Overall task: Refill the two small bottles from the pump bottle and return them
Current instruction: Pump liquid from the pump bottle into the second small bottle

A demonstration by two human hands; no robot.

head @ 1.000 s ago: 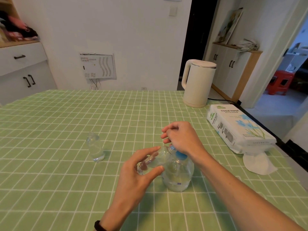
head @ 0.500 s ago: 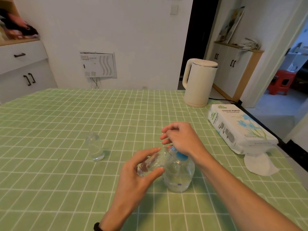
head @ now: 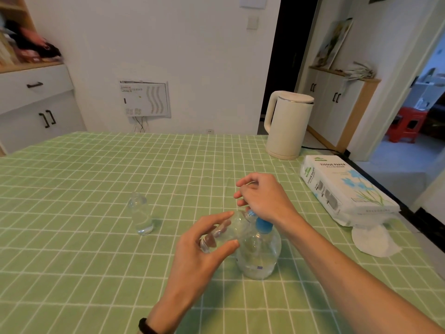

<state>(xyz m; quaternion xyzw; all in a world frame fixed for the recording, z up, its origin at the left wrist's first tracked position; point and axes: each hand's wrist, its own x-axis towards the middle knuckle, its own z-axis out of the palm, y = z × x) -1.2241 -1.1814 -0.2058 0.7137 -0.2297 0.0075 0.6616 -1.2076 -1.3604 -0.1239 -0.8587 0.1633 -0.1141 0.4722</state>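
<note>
**Now at the pump bottle (head: 260,256): a small bottle (head: 225,233) held tilted to the spout**

Near the front middle of the table (head: 72,194), which is covered in a green checked cloth, the pump bottle stands upright, its body round and clear under a blue pump head (head: 263,225). The person's left hand (head: 204,259) grips the small bottle clear of the cloth. The thumb is curled along the near side and the fingers are wrapped over the far side. The small bottle lies nearly on its side, with its base pointing down and to the left and its mouth raised toward the blue spout. It sits just beside the shoulder of the pump bottle. Whether the mouth actually touches the spout cannot be told, since the other hand covers that spot.

The right hand (head: 262,198) rests over the pump head, with the heel of the hand just above the blue cap. Its fingers are loosely curled and the thumb and forefinger bend toward each other. Whether they pinch something small between them cannot be told.

A second small bottle (head: 142,215) stands upright on the cloth well to the left, apart from both hands. It has a little clear liquid at its bottom.

At the far right of the table stands a cream kettle (head: 286,124). Nearer, along the right edge, lies a white tissue pack (head: 342,189), and a loose tissue (head: 375,242) sits just in front of it. A black wristband (head: 147,327) circles the left wrist.
</note>
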